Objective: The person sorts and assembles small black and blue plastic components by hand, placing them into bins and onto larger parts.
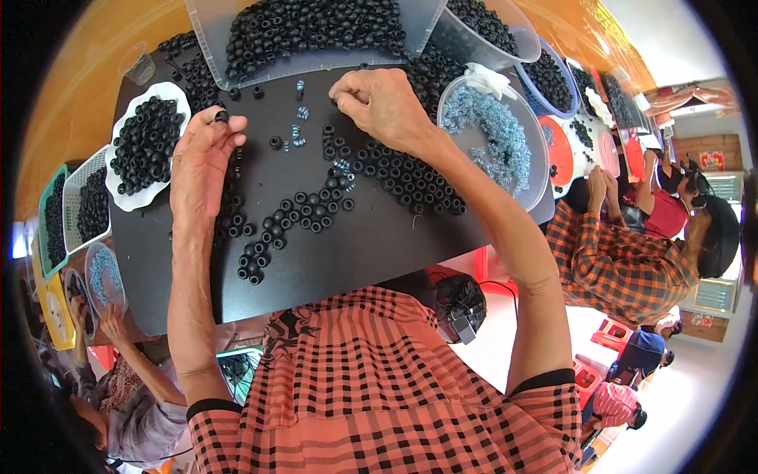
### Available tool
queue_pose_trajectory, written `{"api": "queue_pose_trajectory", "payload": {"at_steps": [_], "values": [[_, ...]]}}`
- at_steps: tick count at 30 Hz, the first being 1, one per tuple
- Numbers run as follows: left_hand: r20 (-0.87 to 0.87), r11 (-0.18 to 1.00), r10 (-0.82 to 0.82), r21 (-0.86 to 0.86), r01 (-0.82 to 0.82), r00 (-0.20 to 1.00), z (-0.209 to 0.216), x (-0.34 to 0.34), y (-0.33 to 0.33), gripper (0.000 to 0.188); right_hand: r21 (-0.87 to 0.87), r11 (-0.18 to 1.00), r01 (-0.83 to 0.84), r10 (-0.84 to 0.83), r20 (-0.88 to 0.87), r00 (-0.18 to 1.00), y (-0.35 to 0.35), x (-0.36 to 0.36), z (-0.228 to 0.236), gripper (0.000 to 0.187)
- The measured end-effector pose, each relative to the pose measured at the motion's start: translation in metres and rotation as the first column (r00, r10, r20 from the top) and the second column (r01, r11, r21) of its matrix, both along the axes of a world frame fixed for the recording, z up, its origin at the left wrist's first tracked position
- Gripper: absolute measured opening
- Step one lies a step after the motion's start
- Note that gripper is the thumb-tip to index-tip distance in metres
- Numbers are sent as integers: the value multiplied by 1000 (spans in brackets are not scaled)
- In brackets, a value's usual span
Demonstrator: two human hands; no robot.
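Raised over the left part of the dark table point(371, 268), my left hand point(201, 154) pinches a small black round piece point(222, 116) between thumb and fingertips. Farther right, my right hand point(383, 107) has its thumb and fingers closed together by the front of the clear bin; what they hold, if anything, is hidden. Between my hands lie a few small shiny blue coil-like pieces point(296, 132) and a lone black ring-shaped piece point(275, 142). Nearer me, black ring-shaped pieces with open centres point(407, 181) spread in rows below my right wrist, others trailing toward the front left.
A clear bin point(316, 62) of black pieces stands at the back. A white scalloped plate point(136, 201) of them sits left; a round tub point(538, 193) of blue pieces sits right. More baskets flank the table. Co-workers sit on both sides, one in a checked shirt point(632, 257).
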State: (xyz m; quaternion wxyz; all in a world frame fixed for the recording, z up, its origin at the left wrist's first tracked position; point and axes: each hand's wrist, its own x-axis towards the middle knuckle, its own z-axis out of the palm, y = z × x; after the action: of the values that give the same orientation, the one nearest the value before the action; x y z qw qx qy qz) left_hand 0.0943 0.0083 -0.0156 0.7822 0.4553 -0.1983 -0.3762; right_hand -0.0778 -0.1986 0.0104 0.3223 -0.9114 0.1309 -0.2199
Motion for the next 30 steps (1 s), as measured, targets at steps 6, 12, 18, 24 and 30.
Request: {"api": "queue_pose_trajectory", "payload": {"at_steps": [6, 12, 18, 24, 30], "values": [[-5, 1000, 26, -16, -26, 1000, 1, 5, 2, 18, -124, 992, -5, 10, 41, 999, -3, 24, -9, 19], [-9, 998, 51, -42, -52, 999, 3, 10, 3, 18, -407, 908, -101, 155, 102, 983, 0, 49, -23, 17], [53, 984, 178, -44, -175, 983, 17, 17, 9, 18, -116, 980, -160, 161, -5, 987, 7, 45, -11, 16], [82, 976, 209, -70, -204, 974, 22, 19, 11, 18, -153, 987, -59, 75, 97, 993, 9, 62, -11, 15], [71, 982, 180, -60, -176, 981, 20, 21, 11, 18, -305, 923, -234, 240, -19, 971, 28, 94, -17, 32]]}}
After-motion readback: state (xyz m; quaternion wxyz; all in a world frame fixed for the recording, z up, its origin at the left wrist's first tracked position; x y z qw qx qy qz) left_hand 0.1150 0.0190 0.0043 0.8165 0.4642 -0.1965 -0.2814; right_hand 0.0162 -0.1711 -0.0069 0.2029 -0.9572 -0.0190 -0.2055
